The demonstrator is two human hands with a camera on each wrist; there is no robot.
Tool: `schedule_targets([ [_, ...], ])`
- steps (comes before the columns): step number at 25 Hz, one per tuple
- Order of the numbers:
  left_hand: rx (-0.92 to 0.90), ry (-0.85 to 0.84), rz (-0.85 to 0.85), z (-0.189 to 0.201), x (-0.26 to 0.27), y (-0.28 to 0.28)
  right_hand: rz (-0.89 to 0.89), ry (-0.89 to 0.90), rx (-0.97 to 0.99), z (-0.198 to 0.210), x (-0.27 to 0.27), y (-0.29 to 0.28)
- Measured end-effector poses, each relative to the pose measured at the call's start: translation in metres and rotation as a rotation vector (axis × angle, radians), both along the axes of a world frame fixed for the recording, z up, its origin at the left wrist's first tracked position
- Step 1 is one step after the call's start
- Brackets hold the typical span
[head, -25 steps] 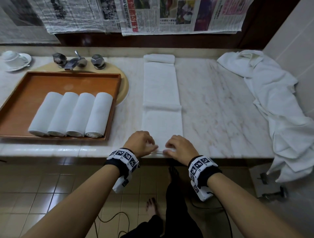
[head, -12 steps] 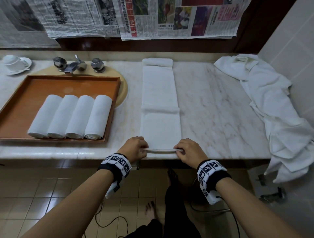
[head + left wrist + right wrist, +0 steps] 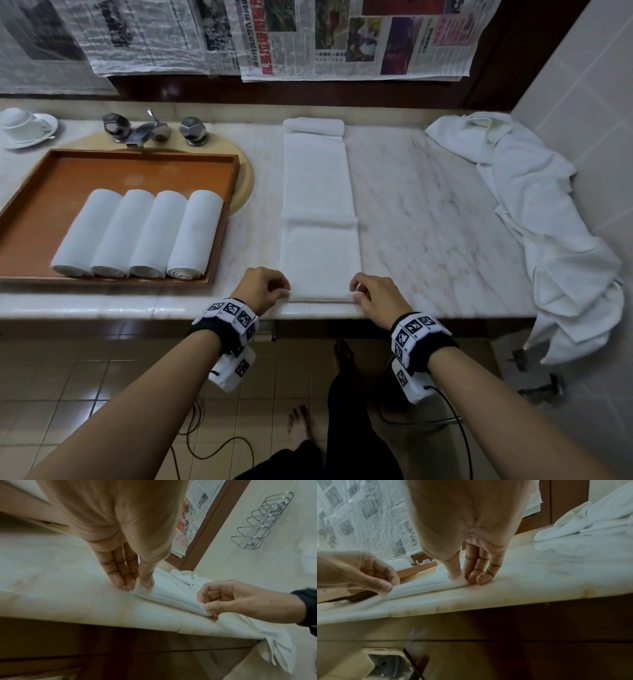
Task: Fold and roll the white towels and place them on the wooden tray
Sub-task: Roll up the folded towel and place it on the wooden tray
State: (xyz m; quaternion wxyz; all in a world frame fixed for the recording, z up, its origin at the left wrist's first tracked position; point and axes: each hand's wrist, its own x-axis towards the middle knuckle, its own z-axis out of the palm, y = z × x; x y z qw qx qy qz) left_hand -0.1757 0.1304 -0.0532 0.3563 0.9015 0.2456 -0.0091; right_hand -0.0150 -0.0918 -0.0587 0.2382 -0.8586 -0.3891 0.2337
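Observation:
A long folded white towel point(image 3: 318, 202) lies as a strip on the marble counter, running away from me. My left hand point(image 3: 265, 287) pinches its near left corner point(image 3: 139, 588) between thumb and fingers. My right hand point(image 3: 371, 294) pinches the near right corner point(image 3: 461, 580) the same way. The near edge is lifted slightly into a thin fold. To the left stands the wooden tray point(image 3: 41, 192) with several rolled white towels point(image 3: 137, 233) lying side by side in it.
A heap of loose white towels point(image 3: 548, 219) covers the counter's right end and hangs over the edge. Behind the tray are a faucet point(image 3: 150, 128) and a cup on a saucer point(image 3: 24, 126). Newspaper point(image 3: 342, 37) hangs on the back wall.
Both hands slid outward from the middle of the towel's near edge to its two corners, still pinching that edge.

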Motion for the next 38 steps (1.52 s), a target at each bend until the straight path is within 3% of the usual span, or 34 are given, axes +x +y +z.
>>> schedule_targets([
  [9, 0.038, 0.091, 0.064, 0.006, 0.009, -0.005, -0.112, 0.006, -0.078, 0.005, -0.001, 0.012],
  [15, 0.088, 0.136, 0.043, 0.003, 0.014, -0.005, -0.132, -0.085, -0.124, 0.001, -0.004, 0.015],
  [19, 0.295, 0.14, -0.109, 0.003, 0.018, -0.015, 0.014, -0.268, -0.072, -0.006, -0.009, 0.017],
  [22, 0.374, 0.184, -0.18, -0.003, 0.018, -0.023, 0.121, -0.302, -0.055, -0.01, -0.015, 0.017],
  [29, 0.409, 0.194, -0.242, -0.006, 0.015, -0.026, 0.179, -0.316, -0.116, -0.003, -0.009, 0.017],
  [34, 0.571, 0.216, -0.35, 0.0, 0.021, -0.023, 0.176, -0.34, -0.121, -0.001, -0.007, 0.017],
  [38, 0.554, 0.216, -0.339, -0.002, 0.018, -0.018, 0.183, -0.369, -0.144, 0.003, -0.001, 0.016],
])
